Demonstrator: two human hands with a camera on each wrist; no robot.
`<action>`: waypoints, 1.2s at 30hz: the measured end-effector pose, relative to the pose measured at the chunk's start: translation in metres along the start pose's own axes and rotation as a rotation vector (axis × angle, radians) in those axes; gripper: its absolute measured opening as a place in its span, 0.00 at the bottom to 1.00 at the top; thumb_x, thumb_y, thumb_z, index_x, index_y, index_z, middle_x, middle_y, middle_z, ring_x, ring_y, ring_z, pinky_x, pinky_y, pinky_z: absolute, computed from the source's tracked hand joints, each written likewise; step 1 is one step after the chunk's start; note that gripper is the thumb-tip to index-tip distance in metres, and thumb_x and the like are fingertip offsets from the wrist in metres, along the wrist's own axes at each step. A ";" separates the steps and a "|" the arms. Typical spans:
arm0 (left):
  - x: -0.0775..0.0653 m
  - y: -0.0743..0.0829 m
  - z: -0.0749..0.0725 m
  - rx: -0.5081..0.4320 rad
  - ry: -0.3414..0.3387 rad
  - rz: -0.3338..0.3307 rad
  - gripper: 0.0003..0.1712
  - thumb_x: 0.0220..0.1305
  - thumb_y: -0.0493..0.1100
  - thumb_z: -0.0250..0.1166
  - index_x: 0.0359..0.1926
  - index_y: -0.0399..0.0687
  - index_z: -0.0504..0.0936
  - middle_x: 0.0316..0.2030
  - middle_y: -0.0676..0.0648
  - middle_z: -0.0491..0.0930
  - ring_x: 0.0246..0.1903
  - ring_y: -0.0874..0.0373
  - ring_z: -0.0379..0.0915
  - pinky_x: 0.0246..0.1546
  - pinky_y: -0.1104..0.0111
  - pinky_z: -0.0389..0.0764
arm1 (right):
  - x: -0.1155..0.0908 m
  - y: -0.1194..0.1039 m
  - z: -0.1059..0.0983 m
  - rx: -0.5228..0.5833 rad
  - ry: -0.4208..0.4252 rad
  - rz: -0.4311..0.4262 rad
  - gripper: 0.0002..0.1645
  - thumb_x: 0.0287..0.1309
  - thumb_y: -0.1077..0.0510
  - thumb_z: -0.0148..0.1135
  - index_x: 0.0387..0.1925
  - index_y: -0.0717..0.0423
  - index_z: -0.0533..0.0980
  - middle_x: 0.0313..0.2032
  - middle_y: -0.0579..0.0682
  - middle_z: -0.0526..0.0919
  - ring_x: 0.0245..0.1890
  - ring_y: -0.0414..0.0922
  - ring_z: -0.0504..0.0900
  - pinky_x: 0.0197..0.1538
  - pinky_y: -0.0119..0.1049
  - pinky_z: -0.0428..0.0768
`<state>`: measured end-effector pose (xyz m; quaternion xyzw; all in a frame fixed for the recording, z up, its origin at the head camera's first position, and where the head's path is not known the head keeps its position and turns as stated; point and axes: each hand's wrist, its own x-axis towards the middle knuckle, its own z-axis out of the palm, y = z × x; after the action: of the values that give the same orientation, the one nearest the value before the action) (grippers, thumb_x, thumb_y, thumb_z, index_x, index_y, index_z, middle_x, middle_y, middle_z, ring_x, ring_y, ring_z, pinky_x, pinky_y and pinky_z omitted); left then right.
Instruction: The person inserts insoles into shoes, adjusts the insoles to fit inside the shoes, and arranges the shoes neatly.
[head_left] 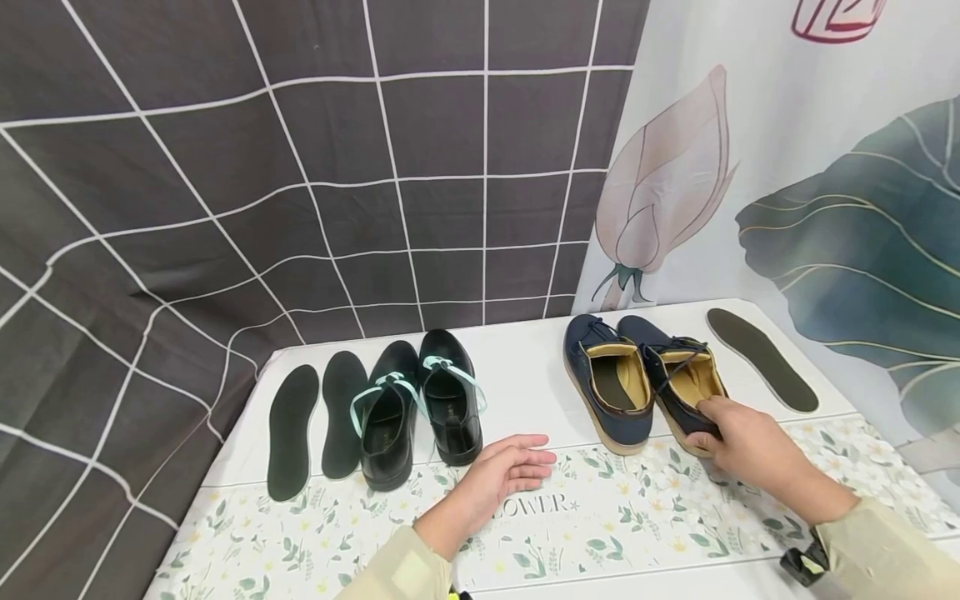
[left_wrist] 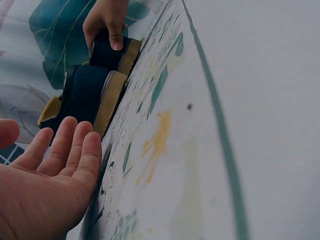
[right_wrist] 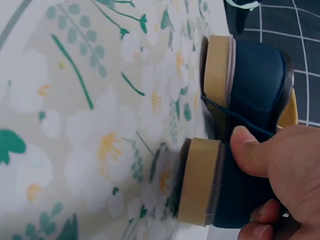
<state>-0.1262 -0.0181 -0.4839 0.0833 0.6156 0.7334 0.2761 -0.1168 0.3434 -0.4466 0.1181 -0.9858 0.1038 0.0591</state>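
My right hand [head_left: 753,446] grips the heel of the right-hand navy shoe [head_left: 678,367], thumb on the outside of the heel. That shoe's yellow lining shows. Close beside it on the left stands the other navy shoe [head_left: 607,379], with a dark insole [head_left: 613,383] visible inside. In the right wrist view both tan soles [right_wrist: 200,182] are seen from the heel end. My left hand [head_left: 504,477] is held over the patterned band with its fingers extended and nothing in it. Nearest to it is a black shoe [head_left: 455,442] with mint laces.
A second black shoe [head_left: 390,467] and two dark insoles, one outer [head_left: 292,433] and one inner [head_left: 343,417], lie at the left. Another dark insole [head_left: 761,358] lies at the right. Behind the table [head_left: 517,375] hang a grey checked cloth [head_left: 427,125] and a floral curtain [head_left: 675,183].
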 end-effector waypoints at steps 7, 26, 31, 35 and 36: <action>-0.001 0.001 0.000 -0.003 0.006 -0.003 0.26 0.73 0.40 0.48 0.67 0.35 0.72 0.61 0.28 0.80 0.56 0.43 0.80 0.58 0.59 0.83 | -0.004 0.003 0.006 0.018 0.050 -0.005 0.15 0.54 0.55 0.73 0.32 0.52 0.73 0.26 0.46 0.73 0.22 0.41 0.66 0.27 0.40 0.69; -0.002 0.001 -0.002 0.003 0.010 -0.002 0.26 0.73 0.40 0.48 0.67 0.35 0.72 0.61 0.29 0.80 0.56 0.42 0.80 0.58 0.59 0.83 | -0.001 0.008 -0.016 -0.014 0.225 -0.014 0.15 0.50 0.57 0.75 0.27 0.53 0.73 0.28 0.52 0.81 0.21 0.42 0.70 0.23 0.42 0.70; -0.001 -0.001 -0.004 0.005 0.016 0.004 0.26 0.73 0.40 0.48 0.66 0.35 0.72 0.61 0.28 0.80 0.56 0.43 0.80 0.55 0.62 0.84 | -0.002 0.003 -0.026 -0.034 0.243 -0.030 0.16 0.48 0.57 0.76 0.27 0.53 0.73 0.28 0.52 0.80 0.21 0.42 0.69 0.22 0.41 0.69; -0.001 -0.001 -0.005 0.011 0.016 0.010 0.26 0.73 0.40 0.47 0.66 0.35 0.72 0.61 0.28 0.80 0.56 0.43 0.80 0.56 0.62 0.84 | -0.002 -0.003 -0.032 -0.042 0.273 -0.051 0.17 0.47 0.57 0.77 0.27 0.52 0.72 0.27 0.51 0.80 0.21 0.42 0.68 0.21 0.41 0.68; -0.001 0.000 -0.005 0.012 0.017 0.011 0.26 0.73 0.40 0.47 0.66 0.35 0.72 0.61 0.28 0.80 0.56 0.42 0.80 0.56 0.61 0.84 | -0.002 -0.006 -0.034 -0.045 0.284 -0.058 0.18 0.46 0.57 0.77 0.26 0.52 0.72 0.27 0.51 0.80 0.21 0.42 0.68 0.21 0.41 0.67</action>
<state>-0.1273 -0.0227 -0.4851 0.0822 0.6220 0.7318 0.2662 -0.1101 0.3459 -0.4133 0.1291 -0.9658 0.0954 0.2035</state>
